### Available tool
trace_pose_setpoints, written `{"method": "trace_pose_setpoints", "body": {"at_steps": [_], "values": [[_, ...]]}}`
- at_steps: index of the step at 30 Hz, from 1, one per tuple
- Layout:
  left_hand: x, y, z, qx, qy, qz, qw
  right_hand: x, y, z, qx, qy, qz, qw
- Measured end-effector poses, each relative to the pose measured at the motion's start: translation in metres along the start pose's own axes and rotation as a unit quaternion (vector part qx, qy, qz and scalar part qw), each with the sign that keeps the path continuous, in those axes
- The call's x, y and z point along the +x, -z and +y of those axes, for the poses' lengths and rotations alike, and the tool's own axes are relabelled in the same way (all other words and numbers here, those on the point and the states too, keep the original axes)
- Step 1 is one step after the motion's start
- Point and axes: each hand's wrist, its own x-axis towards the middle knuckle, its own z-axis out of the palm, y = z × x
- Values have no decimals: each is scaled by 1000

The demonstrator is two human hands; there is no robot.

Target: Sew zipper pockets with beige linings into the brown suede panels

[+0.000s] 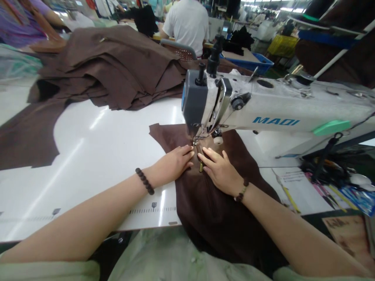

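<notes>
A dark brown fabric piece point(222, 210) lies under the needle of a sewing machine point(272, 105) and hangs over the table's front edge. Into the fabric is set a zipper with a brass pull point(200, 167), which points toward me. My left hand point(175, 162) rests flat on the cloth just left of the presser foot point(195, 141), fingers stretched out. To the right of the zipper, my right hand point(219, 169) presses on the same cloth with its fingers spread. Both hands lie close to the needle, and neither grips anything.
Behind the work, a large pile of brown fabric pieces point(117, 66) covers the back left of the white table point(111, 144). Scissors, pens and papers point(304, 187) lie right of the machine. A blue bin point(260, 62) stands farther back. People point(187, 23) sit beyond the pile.
</notes>
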Motion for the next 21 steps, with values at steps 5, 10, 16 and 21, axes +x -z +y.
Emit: {"method": "trace_pose_setpoints", "body": {"at_steps": [5, 10, 16, 21], "values": [[-1, -6, -1, -9, 3, -8, 1000, -4, -4, -20, -1, -51, 16, 999], [-3, -12, -2, -17, 0, -12, 1000, -1, -6, -22, -8, -61, 22, 998], [-1, -7, -4, -15, -13, -30, 999, -1, -9, -27, -17, -70, 18, 997], [3, -2, -4, -3, -21, -46, 999, 1, -10, -29, -17, -79, 23, 996]]}}
